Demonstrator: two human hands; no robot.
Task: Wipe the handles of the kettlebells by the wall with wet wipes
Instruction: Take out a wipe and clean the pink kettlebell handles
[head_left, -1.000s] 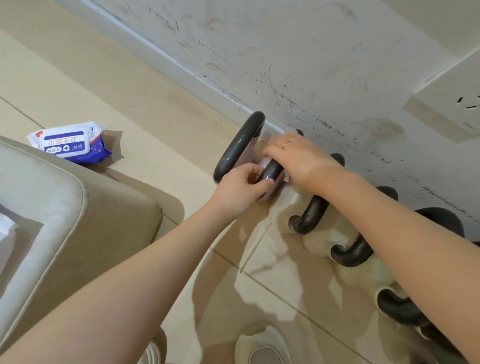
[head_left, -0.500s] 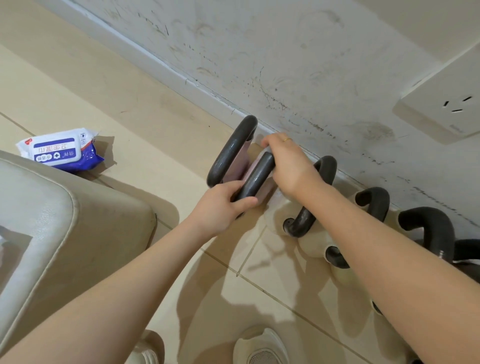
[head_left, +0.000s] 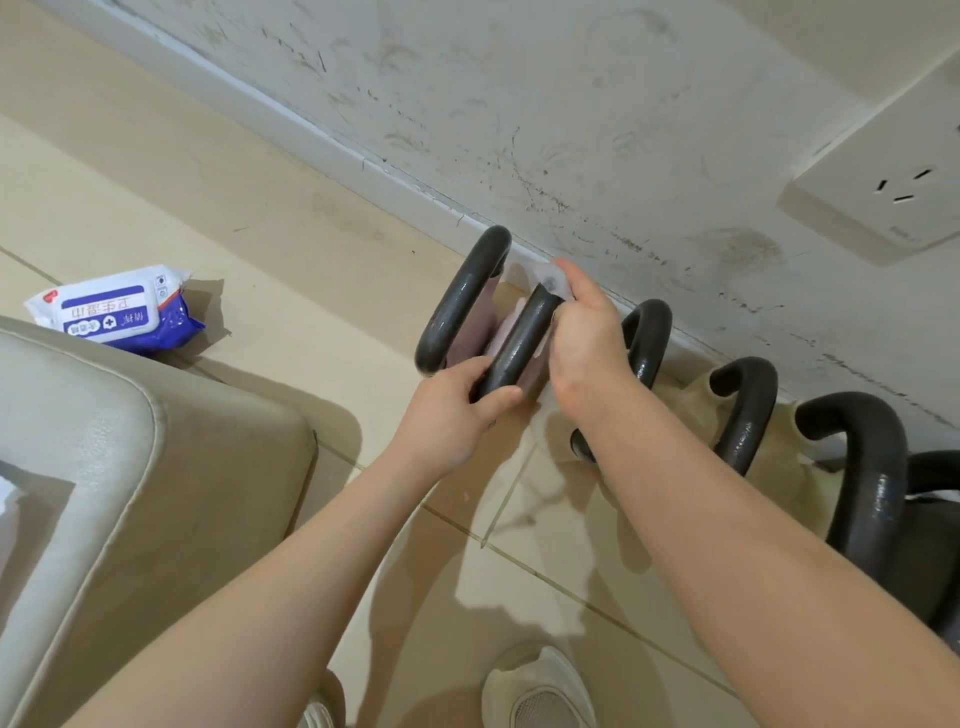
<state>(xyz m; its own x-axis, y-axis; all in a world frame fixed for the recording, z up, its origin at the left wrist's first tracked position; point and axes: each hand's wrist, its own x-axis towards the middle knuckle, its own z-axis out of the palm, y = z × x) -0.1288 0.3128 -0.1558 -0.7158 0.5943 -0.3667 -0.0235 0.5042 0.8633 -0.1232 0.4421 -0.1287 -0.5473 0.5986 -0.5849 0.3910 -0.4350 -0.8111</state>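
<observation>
Several kettlebells with black handles stand in a row along the scuffed wall. My left hand grips the near end of the second handle, whose surface looks wet. My right hand holds a white wet wipe against the far end and right side of that same handle. The first handle stands just left of it, over a pinkish bell. Further handles continue to the right, partly behind my right forearm.
A blue and white wet wipes pack lies on the tiled floor at left. A beige padded bench fills the lower left. A wall socket sits at upper right. My shoes show at the bottom edge.
My right hand slid with the wipe from the middle of the second handle to its far end. My left hand shifted down to the handle's near end. The view moved closer.
</observation>
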